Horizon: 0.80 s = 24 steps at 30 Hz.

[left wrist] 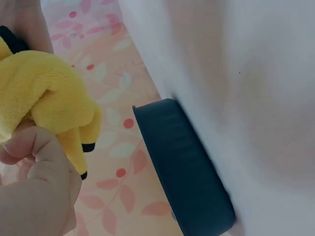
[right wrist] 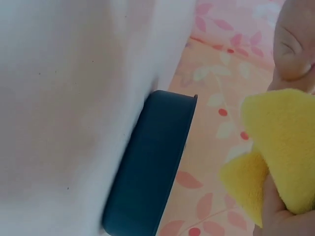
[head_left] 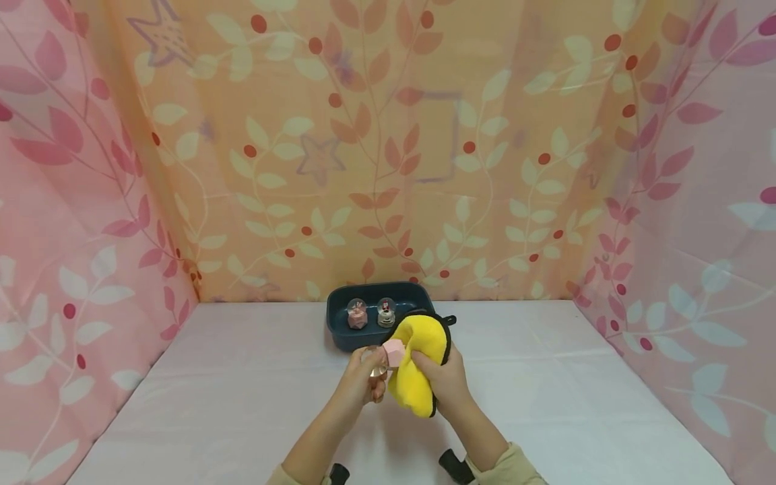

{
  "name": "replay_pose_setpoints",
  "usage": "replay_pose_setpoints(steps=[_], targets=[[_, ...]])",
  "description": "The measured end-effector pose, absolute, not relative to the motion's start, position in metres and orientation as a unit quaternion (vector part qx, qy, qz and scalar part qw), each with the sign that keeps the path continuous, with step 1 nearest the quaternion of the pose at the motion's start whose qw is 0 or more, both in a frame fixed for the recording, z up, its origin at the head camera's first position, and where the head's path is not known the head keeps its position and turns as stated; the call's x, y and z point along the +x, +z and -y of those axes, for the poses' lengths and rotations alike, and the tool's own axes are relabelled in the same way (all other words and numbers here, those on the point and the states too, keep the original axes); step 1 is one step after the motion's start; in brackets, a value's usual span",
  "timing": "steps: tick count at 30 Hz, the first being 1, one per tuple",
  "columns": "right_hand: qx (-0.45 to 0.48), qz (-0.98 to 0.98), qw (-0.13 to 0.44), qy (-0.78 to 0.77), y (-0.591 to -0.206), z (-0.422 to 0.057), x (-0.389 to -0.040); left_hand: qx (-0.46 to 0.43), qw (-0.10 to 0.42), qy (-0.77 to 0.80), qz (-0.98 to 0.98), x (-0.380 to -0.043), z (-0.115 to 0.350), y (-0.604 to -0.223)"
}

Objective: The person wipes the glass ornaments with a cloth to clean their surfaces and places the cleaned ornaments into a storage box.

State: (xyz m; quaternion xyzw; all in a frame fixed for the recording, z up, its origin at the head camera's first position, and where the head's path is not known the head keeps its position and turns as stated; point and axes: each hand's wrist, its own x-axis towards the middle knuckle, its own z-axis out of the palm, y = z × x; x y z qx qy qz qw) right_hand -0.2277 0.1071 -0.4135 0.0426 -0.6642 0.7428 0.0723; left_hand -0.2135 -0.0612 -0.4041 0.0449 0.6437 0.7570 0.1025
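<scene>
In the head view my left hand [head_left: 353,380] grips a small snow globe by its clear ball, mostly covered by the fingers. Its faceted pink base [head_left: 394,352] points right, toward the yellow cloth [head_left: 427,337]. This black-edged cloth is held by my right hand [head_left: 453,385], the thumb pressing on its front, and it touches the base. The left wrist view shows the left hand's curled fingers [left wrist: 47,162] below the bunched cloth [left wrist: 54,93]; the globe is hidden there. In the right wrist view, folds of cloth [right wrist: 288,142] cover much of the right hand.
Behind the hands, a dark blue tray [head_left: 342,341] stands on the white table [head_left: 242,391]. Inside it are a pink-based snow globe [head_left: 358,314] and a white-based one [head_left: 386,314]. Leaf-patterned curtains [head_left: 376,202] enclose the back and sides.
</scene>
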Motion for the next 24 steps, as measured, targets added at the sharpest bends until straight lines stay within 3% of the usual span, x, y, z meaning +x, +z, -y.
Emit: replay_pose_setpoints(steps=[8,18,24], targets=[[-0.006,0.619,0.062,0.783,-0.401,-0.116,-0.229,0.042,0.075,0.735,-0.673,-0.212,0.065,-0.402],[0.167,0.719,0.064,0.671,-0.395,-0.104,-0.223,0.082,0.042,0.700,-0.708,-0.211,0.064,-0.401],[0.173,0.725,0.042,0.666,-0.401,-0.103,-0.223,0.134,0.051,0.705,-0.694,-0.211,0.063,-0.407]])
